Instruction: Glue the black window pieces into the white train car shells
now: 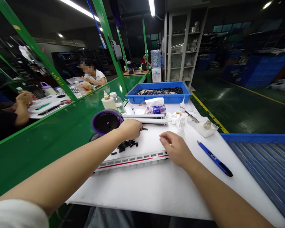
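Observation:
My left hand reaches across the white table with its fingers closed and pointing down beside a few small black pieces. What is between those fingertips is hidden. My right hand is loosely curled, thumb and fingers apart, with nothing visible in it. It is at the right end of a white model train car with a red stripe and a row of windows, lying on its side or upright, I cannot tell. Between my left forearm and the car lies a pile of black pieces. Two more train bodies lie behind my left hand.
A purple-rimmed black round container stands at left. Behind are bottles, a tissue pack and a blue bin of black parts. At right are a blue pen-shaped tool and a small tray with tweezers. Co-workers sit beyond the green partition.

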A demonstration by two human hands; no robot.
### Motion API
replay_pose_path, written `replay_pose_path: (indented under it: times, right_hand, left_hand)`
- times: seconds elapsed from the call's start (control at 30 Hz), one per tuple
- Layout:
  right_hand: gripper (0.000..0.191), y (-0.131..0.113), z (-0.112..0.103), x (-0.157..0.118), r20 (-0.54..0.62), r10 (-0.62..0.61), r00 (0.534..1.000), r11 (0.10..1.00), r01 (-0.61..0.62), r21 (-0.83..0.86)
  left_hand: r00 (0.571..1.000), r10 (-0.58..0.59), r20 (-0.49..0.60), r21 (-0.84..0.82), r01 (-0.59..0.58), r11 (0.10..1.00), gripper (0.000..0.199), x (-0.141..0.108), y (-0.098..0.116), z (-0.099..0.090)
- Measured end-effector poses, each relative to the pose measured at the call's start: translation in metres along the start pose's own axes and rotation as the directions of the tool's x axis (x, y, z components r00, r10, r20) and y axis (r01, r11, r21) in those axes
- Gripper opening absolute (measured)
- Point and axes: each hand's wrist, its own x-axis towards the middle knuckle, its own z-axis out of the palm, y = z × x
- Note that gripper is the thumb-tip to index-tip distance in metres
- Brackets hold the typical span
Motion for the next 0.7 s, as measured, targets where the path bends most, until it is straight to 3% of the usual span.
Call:
replay_pose_path:
  times: [0.07,0.13,0.17,0.23,0.27,0.33,0.43,0.57,0.63,0.7]
  right_hand:
    - [0.025,0.001,-0.002,0.003,-0.083,0.112,0.990,0.983,-0.099,0.152]
    - [0.027,0.000,-0.004,0.004,-0.052,0.142,0.988,0.929,-0.116,0.351]
    - [0.028,-0.001,-0.005,0.004,-0.019,0.124,0.992,0.891,-0.103,0.442]
    - [0.025,-0.002,-0.005,0.004,0.025,0.075,0.997,0.819,-0.076,0.569]
    - [0.024,-0.002,-0.006,0.004,0.033,0.067,0.997,0.790,-0.073,0.608]
    - [0.022,-0.001,-0.006,0.004,0.046,0.085,0.995,0.738,-0.094,0.668]
    - [0.020,0.000,-0.009,0.006,0.097,0.125,0.987,0.639,-0.155,0.753]
    - [0.020,0.001,-0.011,0.009,0.143,0.150,0.978,0.537,-0.202,0.819]
    - [0.020,0.002,-0.011,0.010,0.144,0.148,0.978,0.545,-0.202,0.814]
    - [0.019,0.002,-0.011,0.010,0.103,0.150,0.983,0.641,-0.176,0.747]
  left_hand:
    - [1.000,0.023,-0.021,-0.118,-0.026,0.993,0.019,-0.016,0.017,-0.007]
    - [0.995,0.102,-0.013,-0.313,-0.101,0.944,0.021,-0.033,0.036,-0.010]
    - [0.990,0.138,-0.017,-0.505,-0.128,0.853,0.018,-0.042,0.045,-0.010]
    - [0.987,0.156,-0.026,-0.738,-0.124,0.663,0.013,-0.054,0.061,-0.006]
    - [0.989,0.144,-0.026,-0.805,-0.106,0.584,0.013,-0.057,0.067,-0.004]
    - [0.996,0.090,-0.022,-0.853,-0.066,0.519,0.016,-0.059,0.073,-0.001]
    - [0.999,0.016,-0.043,-0.870,-0.045,0.491,0.024,-0.056,0.073,-0.005]
    - [0.997,0.050,-0.062,-0.856,-0.080,0.511,0.024,-0.054,0.071,-0.017]
    - [0.995,0.068,-0.079,-0.827,-0.104,0.552,0.024,-0.054,0.072,-0.018]
    - [0.989,0.063,-0.134,-0.739,-0.142,0.658,0.024,-0.052,0.071,-0.014]
